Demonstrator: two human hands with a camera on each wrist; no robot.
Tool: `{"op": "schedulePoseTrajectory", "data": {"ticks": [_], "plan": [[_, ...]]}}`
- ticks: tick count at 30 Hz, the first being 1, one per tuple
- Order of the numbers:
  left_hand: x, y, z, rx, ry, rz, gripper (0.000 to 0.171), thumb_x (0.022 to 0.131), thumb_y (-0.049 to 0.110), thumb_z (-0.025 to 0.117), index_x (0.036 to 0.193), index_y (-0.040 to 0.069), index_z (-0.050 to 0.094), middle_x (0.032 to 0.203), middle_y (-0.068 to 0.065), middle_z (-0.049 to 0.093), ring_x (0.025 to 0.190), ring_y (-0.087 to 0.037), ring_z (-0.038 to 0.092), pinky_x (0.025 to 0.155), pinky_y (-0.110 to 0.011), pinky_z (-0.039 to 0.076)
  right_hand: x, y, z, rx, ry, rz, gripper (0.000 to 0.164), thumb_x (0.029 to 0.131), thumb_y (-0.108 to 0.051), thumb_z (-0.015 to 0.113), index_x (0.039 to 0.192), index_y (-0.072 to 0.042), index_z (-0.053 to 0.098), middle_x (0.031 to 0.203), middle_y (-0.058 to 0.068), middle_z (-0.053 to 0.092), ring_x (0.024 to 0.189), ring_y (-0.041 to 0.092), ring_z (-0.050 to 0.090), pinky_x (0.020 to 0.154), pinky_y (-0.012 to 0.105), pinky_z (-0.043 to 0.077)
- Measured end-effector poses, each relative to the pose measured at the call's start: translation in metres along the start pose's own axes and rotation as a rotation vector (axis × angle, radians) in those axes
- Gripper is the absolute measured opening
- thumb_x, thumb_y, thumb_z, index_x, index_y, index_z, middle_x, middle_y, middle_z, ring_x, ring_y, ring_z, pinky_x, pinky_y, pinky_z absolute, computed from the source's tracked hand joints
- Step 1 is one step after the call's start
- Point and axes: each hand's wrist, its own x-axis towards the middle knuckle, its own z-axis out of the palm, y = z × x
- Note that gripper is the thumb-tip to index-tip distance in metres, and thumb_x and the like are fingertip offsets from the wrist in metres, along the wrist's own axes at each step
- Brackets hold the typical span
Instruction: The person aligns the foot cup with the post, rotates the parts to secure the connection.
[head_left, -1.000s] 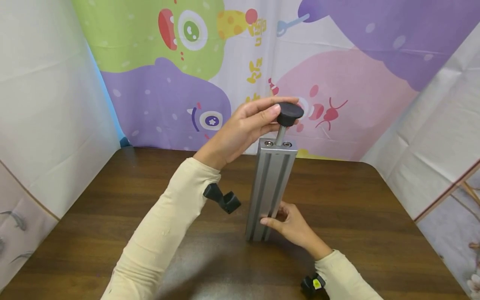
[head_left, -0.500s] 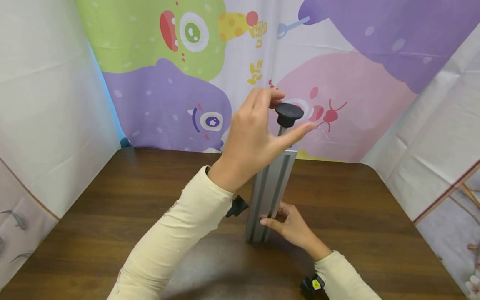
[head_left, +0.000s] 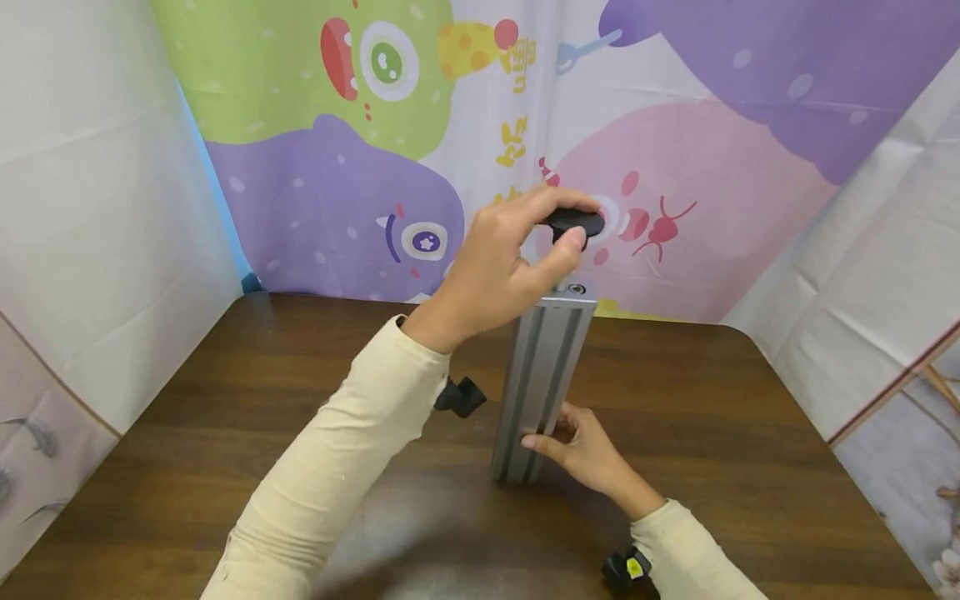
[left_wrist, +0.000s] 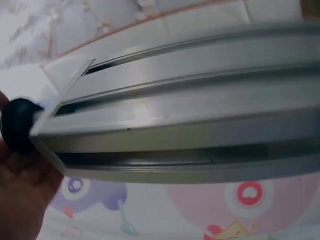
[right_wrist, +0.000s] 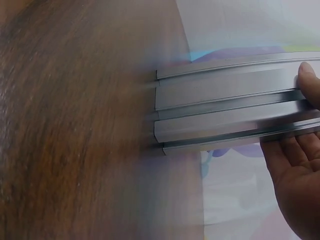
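Note:
A silver aluminium extrusion profile (head_left: 542, 375) with grooved sides stands upright on the brown wooden table (head_left: 330, 467). From its top plate rises a metal stud carrying a round black leveling foot (head_left: 577, 222), its flat disc facing up. My left hand (head_left: 498, 258) grips the foot between thumb and fingers, hiding most of the stud. Low on the profile, my right hand (head_left: 581, 454) holds it, thumb on the near face and fingers round the side. The left wrist view shows the black foot (left_wrist: 20, 125) at the profile's end; in the right wrist view the profile's base (right_wrist: 165, 115) meets the table.
A cartoon-printed curtain (head_left: 337, 200) hangs behind the table, with pale sheets (head_left: 90, 183) on either side. Black camera mounts sit on both wrists, the left mount (head_left: 461, 397) close beside the profile.
My left hand loosened from the black foot, swung its thumb round to the near side with fingers spread, then took hold again. The right hand and the profile stay in place.

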Motion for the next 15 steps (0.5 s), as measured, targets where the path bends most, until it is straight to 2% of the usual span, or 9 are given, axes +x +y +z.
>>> {"op": "schedulePoseTrajectory", "data": {"ticks": [4,7,10,15], "plan": [[0.003,-0.009,-0.003,-0.311,-0.148,-0.077,0.032,0.094,0.007,0.043,0.118,-0.007,0.058,0.114,-0.016,0.064,0.087,-0.014,0.059,0.076,-0.029,0.048,-0.001,0.000,0.001,-0.019,0.001,0.006,0.023,0.086,-0.009,0.072,0.105,0.002,0.064,0.096,0.012,0.071,0.085,0.010,0.067,0.074,0.028,0.055],[0.006,-0.013,-0.005,-0.491,-0.213,-0.146,0.036,0.095,0.005,0.038,0.122,-0.010,0.053,0.119,-0.020,0.061,0.094,-0.017,0.059,0.077,-0.032,0.048,0.000,0.001,0.001,-0.026,0.014,0.001,0.023,0.086,-0.009,0.071,0.104,0.002,0.065,0.096,0.013,0.071,0.085,0.009,0.067,0.074,0.027,0.054],[0.008,-0.015,-0.006,-0.550,-0.237,-0.166,0.038,0.095,0.006,0.036,0.124,-0.011,0.052,0.120,-0.021,0.060,0.105,-0.018,0.059,0.083,-0.034,0.048,0.000,0.000,0.001,-0.026,0.021,0.002,0.022,0.086,-0.008,0.071,0.104,0.003,0.065,0.095,0.013,0.071,0.085,0.010,0.067,0.075,0.027,0.054],[0.007,-0.015,-0.006,-0.563,-0.237,-0.146,0.039,0.095,0.007,0.035,0.125,-0.012,0.052,0.119,-0.022,0.061,0.108,-0.018,0.059,0.088,-0.035,0.048,0.000,-0.002,0.002,-0.018,0.019,0.021,0.023,0.086,-0.008,0.071,0.105,0.004,0.064,0.096,0.014,0.071,0.086,0.009,0.066,0.077,0.026,0.054]]}}
